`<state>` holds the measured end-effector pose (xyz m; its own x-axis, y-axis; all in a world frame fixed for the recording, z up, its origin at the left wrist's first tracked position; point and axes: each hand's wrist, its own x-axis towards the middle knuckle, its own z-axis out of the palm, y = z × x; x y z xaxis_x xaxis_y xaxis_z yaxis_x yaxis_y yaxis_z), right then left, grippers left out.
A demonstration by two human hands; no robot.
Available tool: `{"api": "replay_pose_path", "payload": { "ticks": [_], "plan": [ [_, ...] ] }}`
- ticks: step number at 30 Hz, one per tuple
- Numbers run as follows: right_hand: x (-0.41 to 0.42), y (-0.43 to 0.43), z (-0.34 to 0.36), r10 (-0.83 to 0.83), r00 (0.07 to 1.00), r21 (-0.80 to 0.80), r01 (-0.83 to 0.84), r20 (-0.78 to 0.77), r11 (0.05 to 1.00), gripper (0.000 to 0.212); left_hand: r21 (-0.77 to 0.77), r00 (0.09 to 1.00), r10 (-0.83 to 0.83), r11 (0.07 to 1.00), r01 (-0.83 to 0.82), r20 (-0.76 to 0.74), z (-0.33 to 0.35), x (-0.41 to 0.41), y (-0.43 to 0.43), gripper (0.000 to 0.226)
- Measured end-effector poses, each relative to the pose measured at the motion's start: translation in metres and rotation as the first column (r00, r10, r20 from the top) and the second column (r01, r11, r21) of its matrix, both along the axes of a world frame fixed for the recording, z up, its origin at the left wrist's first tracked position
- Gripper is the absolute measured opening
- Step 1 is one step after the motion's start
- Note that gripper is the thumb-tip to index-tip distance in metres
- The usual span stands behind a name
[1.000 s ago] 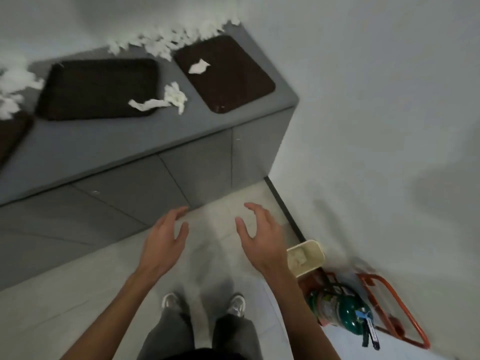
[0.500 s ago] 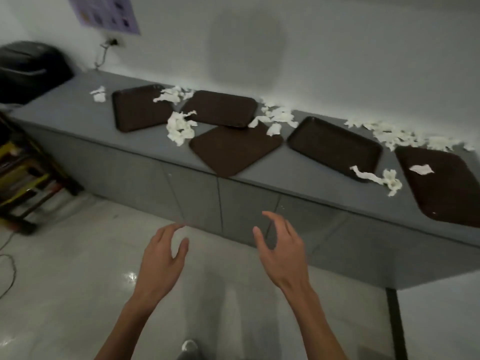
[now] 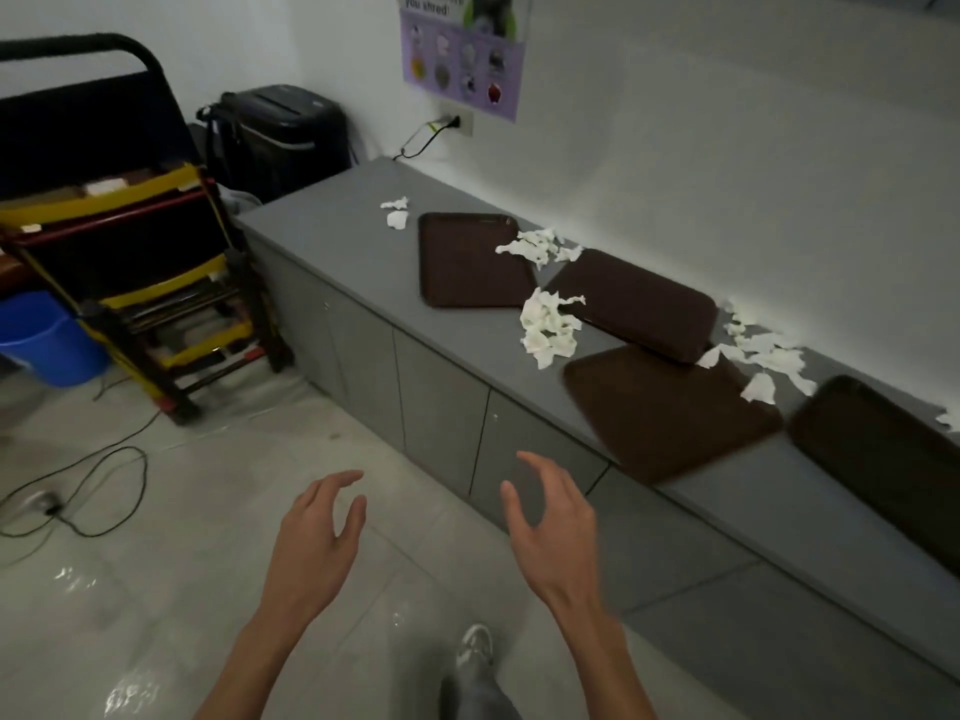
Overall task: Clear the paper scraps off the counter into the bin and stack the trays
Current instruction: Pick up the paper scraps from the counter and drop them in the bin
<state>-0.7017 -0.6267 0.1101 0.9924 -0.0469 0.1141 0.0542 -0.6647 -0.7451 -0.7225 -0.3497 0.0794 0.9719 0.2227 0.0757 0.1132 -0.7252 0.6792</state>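
Several dark brown trays lie on the grey counter (image 3: pixel 337 236): one at the left (image 3: pixel 470 262), one behind it to the right (image 3: pixel 636 304), one overhanging the front edge (image 3: pixel 670 413), and one at the far right (image 3: pixel 883 449). White paper scraps sit in heaps: a small pair (image 3: pixel 396 213), a strip (image 3: pixel 537 245), a big clump (image 3: pixel 549 327) and a scatter by the wall (image 3: pixel 763 361). My left hand (image 3: pixel 317 543) and my right hand (image 3: pixel 556 527) hover empty over the floor, fingers relaxed, short of the counter.
A black shredder bin (image 3: pixel 283 132) stands at the counter's left end. A yellow and red rack (image 3: pixel 145 283) and a blue bucket (image 3: pixel 44 337) stand on the left. A cable (image 3: pixel 98 491) loops across the floor. My shoe (image 3: pixel 475 646) shows below.
My view has swung left from the counter's right end and the floor bin to its left end. Both hands stay empty and raised in front of me.
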Motion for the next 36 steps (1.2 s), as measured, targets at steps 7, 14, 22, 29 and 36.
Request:
{"api": "replay_pose_path", "payload": {
  "ticks": [7,14,22,29,36],
  "plan": [
    [0.167,0.055,-0.037,0.087,0.995,-0.055,-0.089,-0.038,0.995,0.041,-0.029,0.996,0.026,0.999,-0.029,-0.083,-0.044,0.147,0.054,0.027],
    [0.366,0.122,-0.052,0.175,0.980,-0.092,-0.184,-0.096,0.979,0.042,0.025,0.987,0.054,0.998,-0.051,-0.153,-0.049,0.314,0.091,0.031],
    [0.570,0.206,-0.064,0.248,0.958,-0.271,-0.278,-0.142,0.921,0.048,0.129,0.983,-0.002,0.991,0.026,-0.184,-0.056,0.541,0.149,0.040],
    [0.747,0.279,-0.084,0.227,0.946,-0.415,-0.308,-0.233,0.856,0.049,0.209,0.923,-0.199,0.938,0.276,-0.328,-0.071,0.744,0.224,0.041],
    [0.860,0.335,-0.121,0.137,0.929,-0.383,-0.271,-0.343,0.883,0.071,0.308,0.818,-0.377,0.791,0.528,-0.434,-0.071,0.891,0.261,0.050]
  ]
}}
